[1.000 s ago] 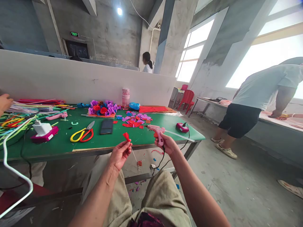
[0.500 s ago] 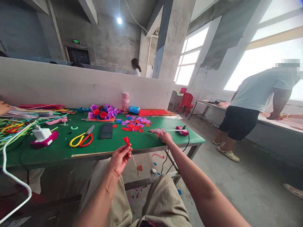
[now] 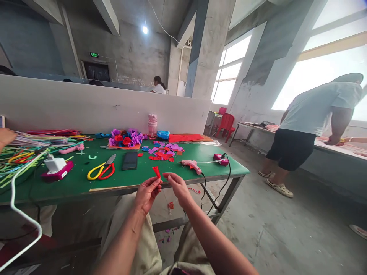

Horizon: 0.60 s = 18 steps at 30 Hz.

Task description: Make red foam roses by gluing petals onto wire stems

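Observation:
My left hand (image 3: 147, 194) pinches a small red paper flower (image 3: 156, 171) on a thin stem, just in front of the table edge. My right hand (image 3: 179, 188) is right beside the flower, its fingers stretched out and holding nothing. A pink glue gun (image 3: 192, 165) lies on the green table (image 3: 160, 176), with a clear glue stick out of its back. Behind my hands lie loose red, purple and blue paper petals (image 3: 164, 154).
Scissors (image 3: 102, 170), a dark flat phone-like slab (image 3: 130, 160) and made-up paper flowers (image 3: 126, 138) lie to the left. A power block (image 3: 221, 159) feeds the glue gun's cord. Colourful stems (image 3: 25, 152) fill the far left, near another person's hand (image 3: 7, 136).
My right hand has let go of the glue gun, leaving it on the table, and has moved left to the flower. My left hand still holds the flower.

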Each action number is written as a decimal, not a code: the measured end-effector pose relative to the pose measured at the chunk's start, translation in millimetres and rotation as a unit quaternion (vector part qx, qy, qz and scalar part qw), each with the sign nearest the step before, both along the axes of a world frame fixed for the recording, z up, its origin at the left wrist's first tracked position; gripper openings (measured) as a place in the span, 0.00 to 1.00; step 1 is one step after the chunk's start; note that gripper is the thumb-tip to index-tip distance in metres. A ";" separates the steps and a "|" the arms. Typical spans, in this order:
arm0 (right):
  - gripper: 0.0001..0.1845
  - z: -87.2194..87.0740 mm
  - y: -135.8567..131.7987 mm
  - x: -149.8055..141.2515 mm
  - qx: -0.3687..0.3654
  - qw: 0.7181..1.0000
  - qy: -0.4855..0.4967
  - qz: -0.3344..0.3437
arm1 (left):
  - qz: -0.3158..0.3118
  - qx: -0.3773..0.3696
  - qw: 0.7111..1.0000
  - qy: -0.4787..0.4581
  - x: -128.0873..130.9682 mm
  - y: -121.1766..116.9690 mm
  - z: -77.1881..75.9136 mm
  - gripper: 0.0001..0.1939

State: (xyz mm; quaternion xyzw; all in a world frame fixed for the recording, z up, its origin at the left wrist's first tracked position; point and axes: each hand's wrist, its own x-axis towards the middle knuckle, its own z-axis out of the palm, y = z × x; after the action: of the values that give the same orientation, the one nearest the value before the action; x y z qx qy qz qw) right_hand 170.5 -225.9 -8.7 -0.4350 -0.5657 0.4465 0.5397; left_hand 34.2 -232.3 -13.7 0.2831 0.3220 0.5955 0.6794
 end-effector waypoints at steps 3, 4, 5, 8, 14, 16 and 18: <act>0.18 0.6 -13.5 -13.4 -0.026 0.996 0.065 0.045 | -0.016 0.012 1.000 0.012 -0.3 -0.6 -1.3 0.13; 0.18 1.9 -16.1 -14.9 -0.034 0.994 0.083 0.056 | -0.021 0.017 0.999 0.017 -0.7 -0.6 -1.8 0.13; 0.18 3.4 -18.1 -15.6 -0.041 0.992 0.098 0.063 | -0.026 0.023 0.999 0.020 -1.2 -0.5 -2.2 0.13; 0.17 7.6 -21.7 -16.0 -0.050 0.989 0.124 0.064 | -0.029 0.036 0.999 0.025 -1.8 -0.4 -2.3 0.12; 0.16 9.8 -27.1 -18.2 -0.020 0.992 0.120 0.035 | -0.027 0.038 0.999 0.019 1.5 -0.6 1.4 0.13; 0.15 9.0 -29.3 -18.6 -0.013 0.992 0.121 0.031 | -0.024 0.034 0.999 0.021 2.4 -0.8 2.5 0.14; 0.15 7.7 -31.2 -18.5 -0.003 0.992 0.122 0.025 | -0.021 0.031 0.999 0.027 2.6 -1.0 3.2 0.14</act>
State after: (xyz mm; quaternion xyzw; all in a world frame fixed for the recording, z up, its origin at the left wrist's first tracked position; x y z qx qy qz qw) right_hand 152.1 -257.1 -1.1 -0.3650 -0.5047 0.5113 0.5922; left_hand 36.8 -233.3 -10.5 0.3266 0.3151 0.5834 0.6735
